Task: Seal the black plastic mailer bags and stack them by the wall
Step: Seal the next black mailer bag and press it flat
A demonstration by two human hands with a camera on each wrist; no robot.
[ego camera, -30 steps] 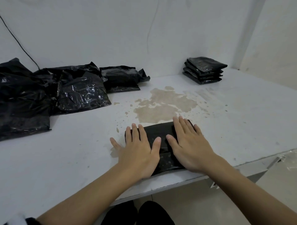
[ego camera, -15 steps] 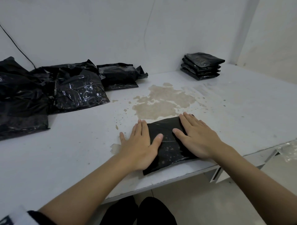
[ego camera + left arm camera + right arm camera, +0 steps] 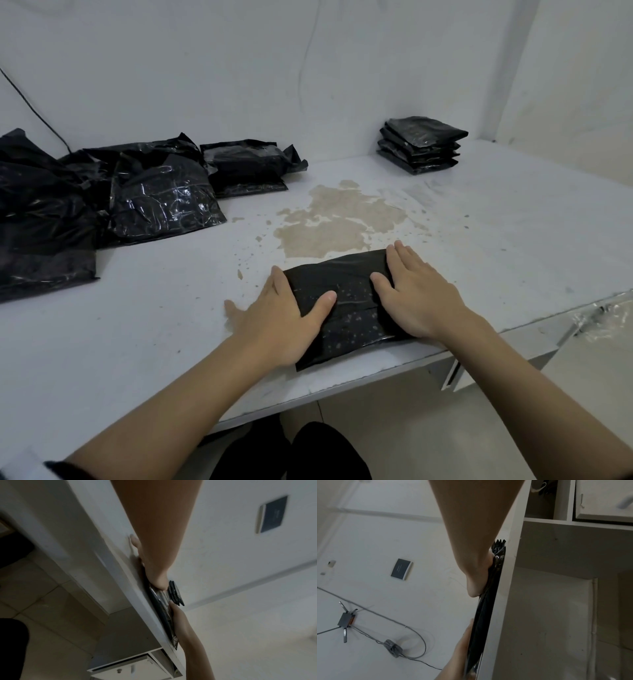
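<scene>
A flat black mailer bag (image 3: 342, 301) lies near the front edge of the white table (image 3: 137, 325). My left hand (image 3: 277, 308) presses flat on its left end, fingers straight, thumb across the bag. On the bag's right end my right hand (image 3: 411, 294) lies flat too. The left wrist view shows the bag (image 3: 159, 601) edge-on under my left hand (image 3: 154, 577). The right wrist view shows the bag (image 3: 486, 615) thin against the tabletop under my right hand (image 3: 477, 582). A neat stack of sealed black bags (image 3: 421, 144) stands by the back wall at the right.
Several loose, crumpled black bags (image 3: 150, 195) are heaped at the back left, with another (image 3: 246, 164) beside them. A brown stain (image 3: 335, 222) marks the table's middle. Clear plastic wrap (image 3: 603, 318) hangs off the front right edge. An open drawer (image 3: 137, 666) sits under the table.
Both hands have slid apart along the bag, the left toward its left end and the right toward its right end, baring more of the bag's middle.
</scene>
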